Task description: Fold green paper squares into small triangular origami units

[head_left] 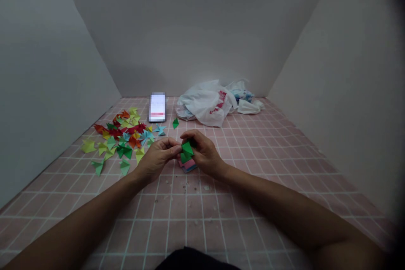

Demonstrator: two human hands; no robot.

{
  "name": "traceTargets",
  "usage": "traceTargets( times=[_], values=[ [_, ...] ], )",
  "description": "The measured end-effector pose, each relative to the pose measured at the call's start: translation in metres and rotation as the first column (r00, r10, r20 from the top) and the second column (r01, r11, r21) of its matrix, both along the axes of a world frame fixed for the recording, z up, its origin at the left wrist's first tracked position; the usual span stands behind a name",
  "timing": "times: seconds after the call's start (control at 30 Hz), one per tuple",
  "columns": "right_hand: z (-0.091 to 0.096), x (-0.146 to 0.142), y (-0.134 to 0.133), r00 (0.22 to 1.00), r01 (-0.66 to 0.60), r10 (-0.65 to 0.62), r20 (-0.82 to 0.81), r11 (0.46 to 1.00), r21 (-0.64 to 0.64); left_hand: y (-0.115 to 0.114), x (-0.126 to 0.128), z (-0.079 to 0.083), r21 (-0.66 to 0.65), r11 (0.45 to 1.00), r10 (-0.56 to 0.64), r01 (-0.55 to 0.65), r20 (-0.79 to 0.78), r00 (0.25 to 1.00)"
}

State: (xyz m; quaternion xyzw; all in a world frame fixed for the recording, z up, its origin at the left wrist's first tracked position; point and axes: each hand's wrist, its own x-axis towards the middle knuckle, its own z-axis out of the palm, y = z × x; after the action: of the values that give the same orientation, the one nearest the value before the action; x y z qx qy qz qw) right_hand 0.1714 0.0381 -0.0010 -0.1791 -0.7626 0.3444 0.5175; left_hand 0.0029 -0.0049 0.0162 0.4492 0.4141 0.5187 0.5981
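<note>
Centrally, left hand (158, 156) pinches folded green paper (187, 150) at one edge, right hand (204, 152) curls fingers round other (two-sided grip presumably steadies small folds), over pink-and-blue paper stack (189, 166).

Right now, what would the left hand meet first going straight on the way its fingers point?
The green paper at its fingertips, then most likely the right hand just beyond; exact depth is hard to judge from this single view.
</note>
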Motion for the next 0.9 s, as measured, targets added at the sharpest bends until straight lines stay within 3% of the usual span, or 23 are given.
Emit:
traceTargets(
  times=[0.43,0.6,0.9],
  values=[
    [0.005,0.004,0.005,1.000,-0.018,0.018,0.011,1.000,0.006,0.002,0.001,-0.006,0.000,0.995,0.103,-0.103,0.066,0.993],
    [0.006,0.003,0.002,0.999,-0.010,0.009,0.032,1.000,0.010,0.001,0.000,-0.007,0.046,0.996,0.073,-0.071,-0.041,0.997],
    [0.001,-0.006,-0.002,0.991,-0.114,0.093,-0.091,0.959,-0.260,-0.005,0.006,-0.012,0.239,0.960,0.189,-0.144,-0.177,0.966]
  ],
)
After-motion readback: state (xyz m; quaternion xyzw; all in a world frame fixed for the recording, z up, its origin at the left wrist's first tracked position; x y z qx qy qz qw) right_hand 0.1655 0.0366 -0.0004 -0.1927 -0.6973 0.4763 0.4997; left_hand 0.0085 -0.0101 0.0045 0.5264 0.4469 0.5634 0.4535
